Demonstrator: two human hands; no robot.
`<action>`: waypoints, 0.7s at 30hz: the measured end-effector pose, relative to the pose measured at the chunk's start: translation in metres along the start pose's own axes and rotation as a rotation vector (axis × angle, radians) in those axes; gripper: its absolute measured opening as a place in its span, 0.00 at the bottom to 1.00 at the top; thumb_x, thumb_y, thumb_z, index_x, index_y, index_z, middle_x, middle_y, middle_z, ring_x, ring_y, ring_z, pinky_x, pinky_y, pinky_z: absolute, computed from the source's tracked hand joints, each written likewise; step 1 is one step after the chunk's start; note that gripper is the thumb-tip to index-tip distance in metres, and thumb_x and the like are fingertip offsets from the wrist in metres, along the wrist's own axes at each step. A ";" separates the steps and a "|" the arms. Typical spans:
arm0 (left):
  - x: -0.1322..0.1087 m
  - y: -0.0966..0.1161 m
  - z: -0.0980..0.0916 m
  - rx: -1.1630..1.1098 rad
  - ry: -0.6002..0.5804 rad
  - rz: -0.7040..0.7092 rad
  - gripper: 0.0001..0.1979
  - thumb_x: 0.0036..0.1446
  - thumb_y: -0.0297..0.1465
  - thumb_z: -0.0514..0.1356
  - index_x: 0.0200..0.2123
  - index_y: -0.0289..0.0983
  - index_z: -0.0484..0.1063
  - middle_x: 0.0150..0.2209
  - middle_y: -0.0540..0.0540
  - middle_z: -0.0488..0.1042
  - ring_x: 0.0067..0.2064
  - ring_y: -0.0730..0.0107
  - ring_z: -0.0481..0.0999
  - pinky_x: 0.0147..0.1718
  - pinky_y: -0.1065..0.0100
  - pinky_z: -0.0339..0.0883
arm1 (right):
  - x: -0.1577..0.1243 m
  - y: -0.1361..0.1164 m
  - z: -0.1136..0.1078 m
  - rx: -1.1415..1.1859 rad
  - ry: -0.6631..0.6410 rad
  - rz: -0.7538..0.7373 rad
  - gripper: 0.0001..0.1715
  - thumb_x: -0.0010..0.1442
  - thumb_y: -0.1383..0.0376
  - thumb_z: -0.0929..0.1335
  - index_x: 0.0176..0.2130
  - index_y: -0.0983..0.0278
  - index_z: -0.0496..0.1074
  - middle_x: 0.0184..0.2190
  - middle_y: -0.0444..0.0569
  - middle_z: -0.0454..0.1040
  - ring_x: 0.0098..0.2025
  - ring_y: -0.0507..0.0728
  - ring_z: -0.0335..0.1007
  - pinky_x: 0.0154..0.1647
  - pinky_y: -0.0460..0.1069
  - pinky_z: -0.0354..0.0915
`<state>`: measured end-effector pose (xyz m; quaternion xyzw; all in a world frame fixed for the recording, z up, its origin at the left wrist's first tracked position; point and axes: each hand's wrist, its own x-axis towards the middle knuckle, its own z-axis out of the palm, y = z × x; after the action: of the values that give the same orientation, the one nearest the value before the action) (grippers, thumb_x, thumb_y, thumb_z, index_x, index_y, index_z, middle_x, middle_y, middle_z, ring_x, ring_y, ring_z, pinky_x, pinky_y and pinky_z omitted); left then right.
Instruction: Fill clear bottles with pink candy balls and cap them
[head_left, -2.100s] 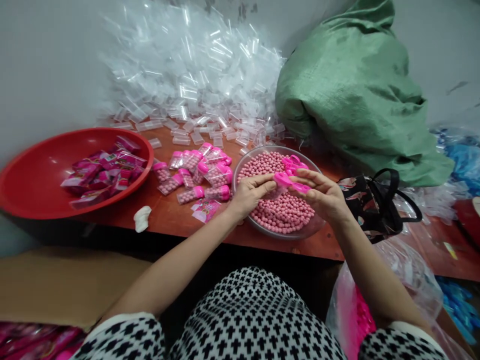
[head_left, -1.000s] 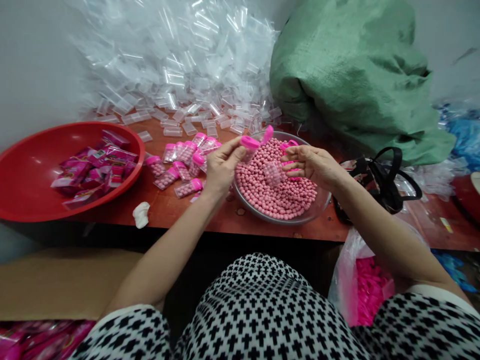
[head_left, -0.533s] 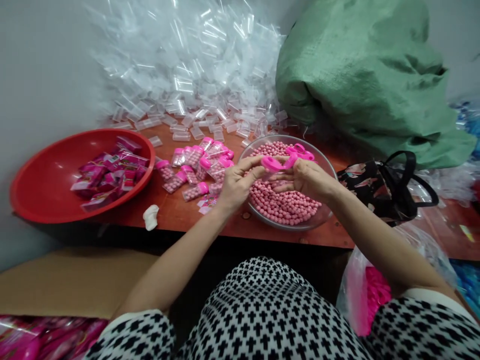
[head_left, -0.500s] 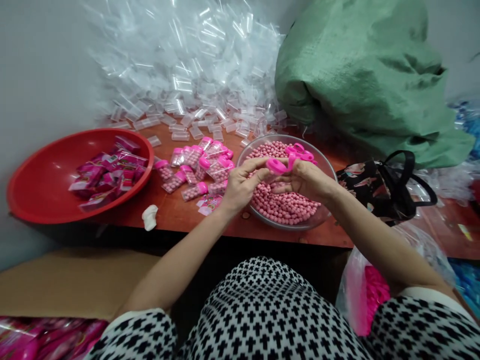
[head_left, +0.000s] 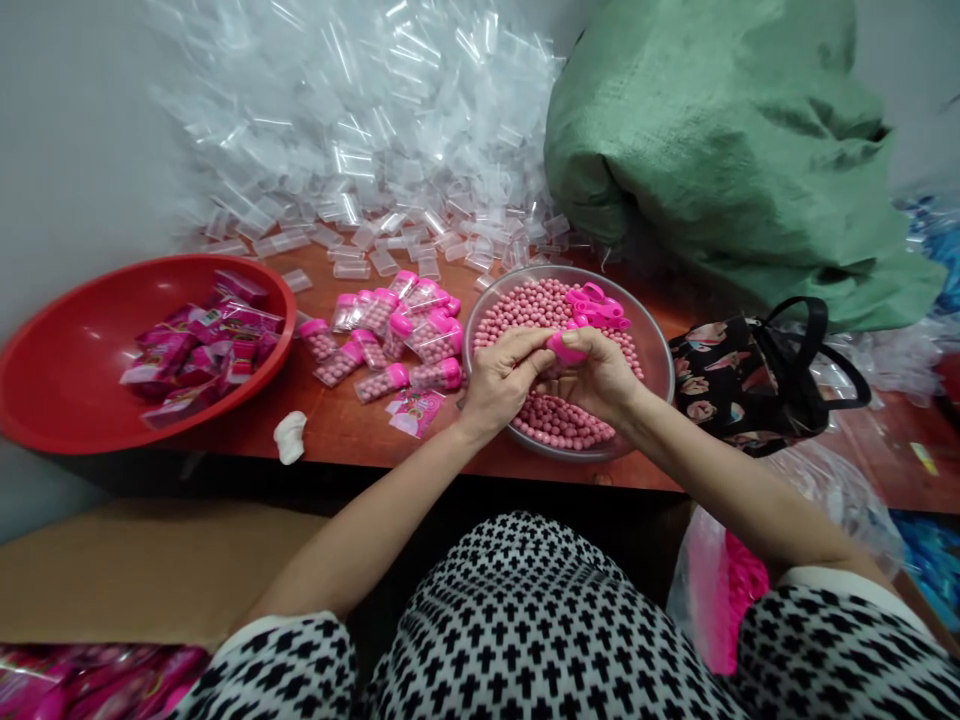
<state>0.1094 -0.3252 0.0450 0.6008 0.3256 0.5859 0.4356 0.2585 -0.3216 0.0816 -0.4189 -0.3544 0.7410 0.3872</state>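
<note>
Both forearms reach forward from the lower corners, elbows bent, and the hands meet over the metal bowl [head_left: 666,368] of pink beads [head_left: 564,424]. They grip one small pink-capped bottle [head_left: 567,347] between them. The left hand [head_left: 498,386] is closed in a pinch at the bottle's side, its fingers curled and the wrist low. The right hand [head_left: 597,374] lays its thumb across the cap with the other fingers folded beneath. Fingers hide most of the bottle's body, so the left fingertips' exact hold is hard to make out.
</note>
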 end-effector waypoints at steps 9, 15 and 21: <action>0.012 -0.004 -0.012 -0.161 0.117 -0.107 0.16 0.56 0.43 0.69 0.44 0.40 0.82 0.44 0.44 0.83 0.50 0.59 0.80 0.53 0.59 0.72 | 0.003 -0.030 -0.009 -0.282 -0.076 0.000 0.35 0.54 0.35 0.68 0.38 0.63 0.72 0.33 0.52 0.78 0.37 0.58 0.78 0.32 0.50 0.77; 0.043 -0.041 -0.114 0.099 0.468 0.026 0.14 0.58 0.38 0.69 0.46 0.39 0.80 0.42 0.56 0.82 0.45 0.69 0.77 0.53 0.61 0.67 | -0.011 -0.033 -0.047 -0.866 0.203 -0.314 0.22 0.53 0.50 0.75 0.39 0.63 0.75 0.35 0.49 0.79 0.33 0.55 0.74 0.32 0.49 0.70; 0.056 -0.085 -0.182 0.447 0.495 -0.174 0.13 0.54 0.32 0.72 0.42 0.33 0.79 0.39 0.57 0.81 0.56 0.58 0.71 0.62 0.56 0.50 | -0.003 -0.007 -0.038 -1.472 0.304 -0.316 0.17 0.57 0.60 0.74 0.44 0.66 0.74 0.40 0.54 0.81 0.43 0.63 0.76 0.44 0.54 0.65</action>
<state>-0.0548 -0.2138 -0.0200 0.4908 0.5919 0.5888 0.2493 0.2958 -0.3129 0.0734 -0.6103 -0.7549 0.1840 0.1543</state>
